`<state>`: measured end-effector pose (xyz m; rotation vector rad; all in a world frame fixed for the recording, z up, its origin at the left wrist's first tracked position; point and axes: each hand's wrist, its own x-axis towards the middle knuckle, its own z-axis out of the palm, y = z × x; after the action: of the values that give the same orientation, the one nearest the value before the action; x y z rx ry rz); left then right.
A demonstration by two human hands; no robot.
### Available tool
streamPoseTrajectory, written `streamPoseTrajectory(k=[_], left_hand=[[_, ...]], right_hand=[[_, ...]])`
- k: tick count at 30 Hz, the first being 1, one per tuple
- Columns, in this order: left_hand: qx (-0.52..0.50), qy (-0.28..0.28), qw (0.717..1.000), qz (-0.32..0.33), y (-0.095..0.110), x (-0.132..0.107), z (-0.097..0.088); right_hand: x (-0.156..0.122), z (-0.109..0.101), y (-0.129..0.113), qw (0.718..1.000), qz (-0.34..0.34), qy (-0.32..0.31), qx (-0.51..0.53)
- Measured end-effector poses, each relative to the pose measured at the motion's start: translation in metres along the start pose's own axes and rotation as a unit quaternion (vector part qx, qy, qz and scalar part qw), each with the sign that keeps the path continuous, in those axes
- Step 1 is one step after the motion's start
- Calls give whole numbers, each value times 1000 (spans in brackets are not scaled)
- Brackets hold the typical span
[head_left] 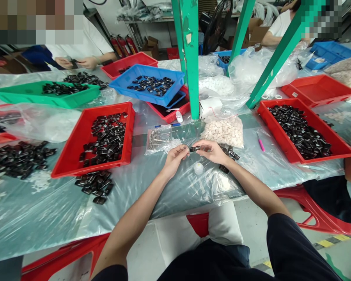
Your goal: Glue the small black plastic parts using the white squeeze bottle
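Between my two hands is a small glossy black part (pixel 194 148), held level just above the table. My right hand (pixel 211 151) pinches its right end with thumb and fingers. My left hand (pixel 177 157) is closed at the left end, its fingertips pressed together; whether they grip the part or something tiny is too small to tell. Several similar black parts (pixel 230 152) lie partly hidden by my right wrist. Behind my hands sit a clear bag of small cream pieces (pixel 224 130) and a flat bag of thin metal pins (pixel 159 139). A small white-capped pot (pixel 198 168) stands in front.
Red trays of black parts stand left (pixel 125 154) and right (pixel 298 154). A loose pile (pixel 98 185) lies before the left one. A green post (pixel 190 62) rises behind. A pink pen-like tool (pixel 261 143) lies right. A co-worker's hands (pixel 87 62) handle something dark across the table.
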<state>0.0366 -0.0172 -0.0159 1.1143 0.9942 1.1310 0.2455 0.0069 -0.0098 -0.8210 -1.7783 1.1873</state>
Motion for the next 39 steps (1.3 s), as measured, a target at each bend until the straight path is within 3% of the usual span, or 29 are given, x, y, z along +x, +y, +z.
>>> streamPoseTrajectory(k=[27, 30, 33, 37, 39], left_hand=[[-27, 26, 999, -9, 2, -5, 7], [11, 48, 998, 38, -1, -1, 4], [126, 54, 983, 125, -4, 1, 0], [270, 18, 942, 199, -5, 1, -9], [296, 14, 929, 221, -6, 1, -13]], right_hand=[[-2, 4, 0, 999, 11, 49, -7], [0, -1, 2, 992, 12, 118, -36], [1, -9, -2, 963, -23, 250, -94], [-9, -6, -37, 896, -116, 401, -154], [-23, 9, -63, 895, -152, 394, -143]])
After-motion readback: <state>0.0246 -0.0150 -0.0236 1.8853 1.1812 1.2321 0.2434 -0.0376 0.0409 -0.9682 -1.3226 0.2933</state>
